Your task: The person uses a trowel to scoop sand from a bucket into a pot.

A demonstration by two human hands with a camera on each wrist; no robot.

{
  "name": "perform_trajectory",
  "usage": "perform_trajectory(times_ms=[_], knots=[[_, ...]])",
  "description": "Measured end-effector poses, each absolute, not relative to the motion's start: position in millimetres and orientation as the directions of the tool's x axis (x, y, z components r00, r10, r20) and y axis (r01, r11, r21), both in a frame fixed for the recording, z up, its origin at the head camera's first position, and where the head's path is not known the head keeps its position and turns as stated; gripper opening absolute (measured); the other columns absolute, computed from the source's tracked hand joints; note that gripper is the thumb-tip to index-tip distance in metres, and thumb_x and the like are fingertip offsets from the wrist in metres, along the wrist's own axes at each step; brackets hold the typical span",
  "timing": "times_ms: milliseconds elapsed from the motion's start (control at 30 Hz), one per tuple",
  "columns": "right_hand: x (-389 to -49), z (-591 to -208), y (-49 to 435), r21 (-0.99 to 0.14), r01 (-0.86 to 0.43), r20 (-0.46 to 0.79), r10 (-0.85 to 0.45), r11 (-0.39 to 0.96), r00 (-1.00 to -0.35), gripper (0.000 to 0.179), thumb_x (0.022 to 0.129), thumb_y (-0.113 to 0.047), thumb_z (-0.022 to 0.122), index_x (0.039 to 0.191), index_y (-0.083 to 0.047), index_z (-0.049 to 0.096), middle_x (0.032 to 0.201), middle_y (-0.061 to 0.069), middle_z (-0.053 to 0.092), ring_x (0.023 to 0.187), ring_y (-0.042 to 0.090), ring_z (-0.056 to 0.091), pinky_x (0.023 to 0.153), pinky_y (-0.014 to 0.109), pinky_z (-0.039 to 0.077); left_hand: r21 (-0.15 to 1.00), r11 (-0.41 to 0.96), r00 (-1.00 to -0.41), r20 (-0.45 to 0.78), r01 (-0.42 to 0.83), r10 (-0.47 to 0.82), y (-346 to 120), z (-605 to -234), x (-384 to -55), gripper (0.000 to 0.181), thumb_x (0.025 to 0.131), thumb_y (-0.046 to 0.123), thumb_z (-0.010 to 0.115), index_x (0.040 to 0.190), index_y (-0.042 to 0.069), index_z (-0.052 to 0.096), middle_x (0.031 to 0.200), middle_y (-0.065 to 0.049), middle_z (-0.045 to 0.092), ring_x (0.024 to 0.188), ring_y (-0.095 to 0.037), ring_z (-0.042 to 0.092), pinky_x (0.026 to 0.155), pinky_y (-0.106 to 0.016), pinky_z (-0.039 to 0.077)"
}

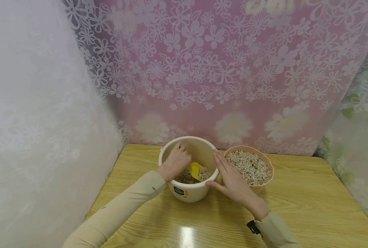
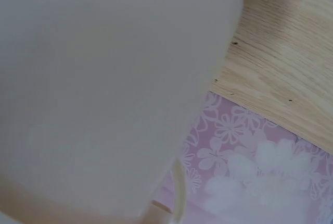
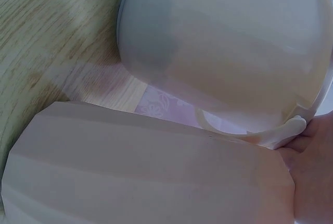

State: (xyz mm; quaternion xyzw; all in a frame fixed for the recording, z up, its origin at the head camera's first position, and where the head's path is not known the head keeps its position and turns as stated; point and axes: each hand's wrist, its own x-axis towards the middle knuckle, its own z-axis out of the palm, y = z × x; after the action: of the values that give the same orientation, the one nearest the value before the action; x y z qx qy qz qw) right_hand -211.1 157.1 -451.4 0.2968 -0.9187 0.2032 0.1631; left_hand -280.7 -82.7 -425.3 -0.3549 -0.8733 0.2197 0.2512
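Note:
A cream plastic bucket (image 1: 187,194) stands upright on the table with dark and pale loose grains (image 1: 185,176) inside. My left hand (image 1: 176,162) reaches in over its near left rim, with its fingers curled. By those fingers shows a yellow scoop (image 1: 194,169), which the hand seems to grip; the grip itself is hidden. My right hand (image 1: 231,179) presses the bucket's right rim with its fingers extended and its thumb on the front edge. The left wrist view has only the bucket's wall (image 2: 114,88). In the right wrist view, part of the right hand (image 3: 315,164) appears beside the bucket's handle (image 3: 281,133).
A pinkish faceted bowl (image 1: 272,170), full of pale mixed grains (image 1: 250,167), stands close to the bucket's right. Beneath both is a wood-grain table (image 1: 307,199). Flowered curtains (image 1: 202,86) hang behind the table and on either side.

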Motion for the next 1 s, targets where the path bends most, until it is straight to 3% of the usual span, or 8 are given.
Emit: perform_trajectory(times_ms=[133,233,400,600,700,833,1000], knots=[[-210.9,-452.2,156.8,-0.276,-0.610,0.407,-0.484,0.743,-0.775,0.101,0.093,-0.060,0.062,0.160,0.000,0.017,0.167,0.018,0.018,0.151,0.039,0.024,0.118,0.056,0.024,-0.478,0.686,-0.648,0.276,0.548,0.710,-84.6,-422.4,-274.7,0.020,0.087,0.020,0.079,0.069,0.024,0.072,0.067,0.006,0.068,0.071,-0.015,0.052,0.076,-0.030,0.035],[-209.7,-451.4,156.9,-0.281,-0.606,0.398,-0.484,0.744,-0.780,0.101,0.093,-0.059,0.063,0.161,0.000,0.016,0.167,0.017,0.017,0.151,0.039,0.023,0.118,0.056,0.023,-0.359,0.730,-0.705,0.225,0.582,0.673,-85.1,-417.1,-269.9,0.008,0.086,0.030,0.078,0.080,0.025,0.078,0.073,0.005,0.072,0.074,-0.016,0.055,0.079,-0.032,0.038],[-208.8,-451.6,158.1,-0.275,-0.604,0.401,-0.482,0.748,-0.779,0.101,0.093,-0.058,0.064,0.161,-0.001,0.017,0.167,0.017,0.017,0.151,0.040,0.024,0.118,0.056,0.024,-0.167,0.826,-0.823,0.108,0.538,0.558,-88.8,-404.2,-264.4,0.020,0.089,0.039,0.073,0.099,0.023,0.078,0.091,0.006,0.076,0.087,-0.018,0.064,0.089,-0.038,0.044],[-207.7,-451.8,158.9,-0.286,-0.600,0.397,-0.478,0.747,-0.784,0.100,0.093,-0.056,0.065,0.161,-0.001,0.017,0.167,0.017,0.017,0.151,0.039,0.023,0.118,0.056,0.024,-0.021,0.880,-0.868,0.158,0.474,0.471,-100.6,-397.3,-261.5,0.030,0.086,0.045,0.077,0.102,0.020,0.076,0.096,0.005,0.077,0.099,-0.021,0.068,0.106,-0.053,0.039],[-207.5,-451.1,158.5,-0.286,-0.601,0.397,-0.478,0.746,-0.783,0.100,0.093,-0.056,0.066,0.161,-0.001,0.016,0.168,0.017,0.016,0.151,0.039,0.023,0.118,0.056,0.023,0.008,0.896,-0.881,0.186,0.444,0.435,-105.8,-394.4,-258.6,0.033,0.084,0.049,0.078,0.102,0.021,0.076,0.098,0.004,0.077,0.099,-0.023,0.065,0.102,-0.050,0.039],[-208.4,-450.7,157.9,-0.281,-0.606,0.409,-0.478,0.744,-0.777,0.100,0.093,-0.055,0.066,0.160,0.000,0.017,0.167,0.018,0.017,0.150,0.041,0.025,0.118,0.056,0.024,0.038,0.912,-0.895,0.212,0.409,0.393,-111.8,-389.9,-254.6,0.028,0.090,0.046,0.072,0.104,0.022,0.078,0.100,0.002,0.077,0.100,-0.026,0.064,0.089,-0.043,0.039],[-210.4,-449.8,157.7,-0.276,-0.606,0.399,-0.484,0.746,-0.779,0.100,0.094,-0.057,0.063,0.160,0.000,0.016,0.167,0.018,0.016,0.152,0.038,0.021,0.119,0.056,0.023,0.061,0.930,-0.907,0.252,0.364,0.338,-121.0,-385.7,-249.8,0.023,0.094,0.039,0.069,0.104,0.022,0.079,0.097,0.002,0.077,0.100,-0.025,0.066,0.087,-0.043,0.040]])
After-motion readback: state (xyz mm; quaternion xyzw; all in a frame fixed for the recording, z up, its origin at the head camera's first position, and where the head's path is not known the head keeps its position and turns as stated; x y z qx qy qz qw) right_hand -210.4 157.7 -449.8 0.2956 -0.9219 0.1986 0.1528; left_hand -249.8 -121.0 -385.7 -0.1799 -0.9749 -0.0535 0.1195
